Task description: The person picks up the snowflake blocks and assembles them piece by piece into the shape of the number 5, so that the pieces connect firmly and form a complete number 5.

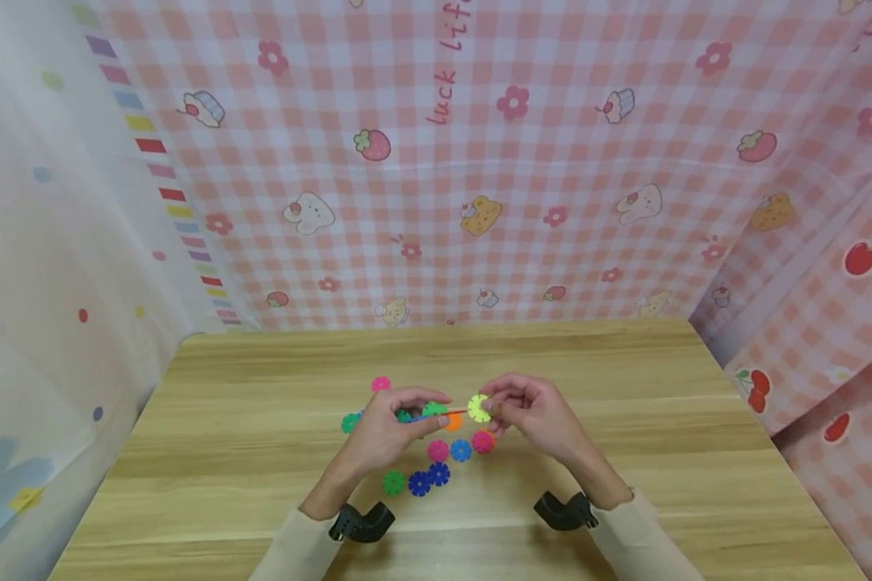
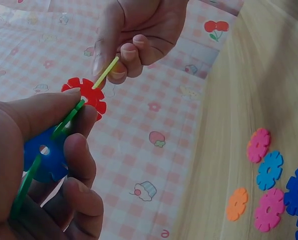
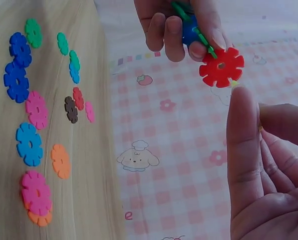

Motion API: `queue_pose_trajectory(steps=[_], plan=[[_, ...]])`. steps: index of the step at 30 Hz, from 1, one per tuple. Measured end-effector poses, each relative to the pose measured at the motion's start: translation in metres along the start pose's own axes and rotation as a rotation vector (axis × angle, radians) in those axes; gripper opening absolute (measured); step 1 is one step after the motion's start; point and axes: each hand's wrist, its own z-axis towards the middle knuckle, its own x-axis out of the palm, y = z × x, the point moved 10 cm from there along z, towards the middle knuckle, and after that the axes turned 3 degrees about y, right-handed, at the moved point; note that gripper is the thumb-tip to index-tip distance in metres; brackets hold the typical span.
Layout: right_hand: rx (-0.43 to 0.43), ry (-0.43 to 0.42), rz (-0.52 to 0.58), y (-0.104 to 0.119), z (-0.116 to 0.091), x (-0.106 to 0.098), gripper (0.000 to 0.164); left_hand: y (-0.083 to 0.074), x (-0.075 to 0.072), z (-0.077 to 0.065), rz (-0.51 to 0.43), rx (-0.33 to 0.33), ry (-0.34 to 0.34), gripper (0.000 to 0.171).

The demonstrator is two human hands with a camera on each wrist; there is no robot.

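Note:
My left hand (image 1: 387, 429) holds a short chain of notched plastic flower discs. A green disc (image 2: 26, 187), a blue disc (image 2: 50, 167), another green disc (image 2: 68, 120) and a red disc (image 3: 234, 61) are slotted together, with the red one at the outer end. Between thumb and fingers my right hand (image 1: 538, 413) pinches a yellow disc (image 1: 479, 407). Seen edge-on in the left wrist view, the yellow disc meets the rim of the red one; whether their notches interlock I cannot tell. In the right wrist view my thumb hides most of the yellow disc.
Loose discs lie on the wooden table (image 1: 625, 387) below the hands: green (image 1: 394, 483), dark blue (image 1: 419, 483), pink (image 1: 438, 450), light blue (image 1: 461, 450) and orange (image 3: 61, 161). A brown disc (image 3: 71, 110) lies beside a red one. A checked curtain (image 1: 436, 186) hangs behind the table.

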Motion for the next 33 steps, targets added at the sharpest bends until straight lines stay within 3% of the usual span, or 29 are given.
queue_pose_trajectory(steps=[13,25,33], plan=[[-0.002,0.007,-0.001,0.003,0.000,0.006,0.016,-0.002,0.001,0.001,0.006,0.008,0.001,0.023],[-0.023,-0.046,0.053,0.006,-0.003,0.010,0.013,-0.014,0.005,0.000,-0.055,0.150,0.032,0.019],[-0.075,-0.097,0.090,0.009,-0.007,0.013,0.012,-0.012,0.005,-0.001,-0.041,0.143,0.015,0.016]])
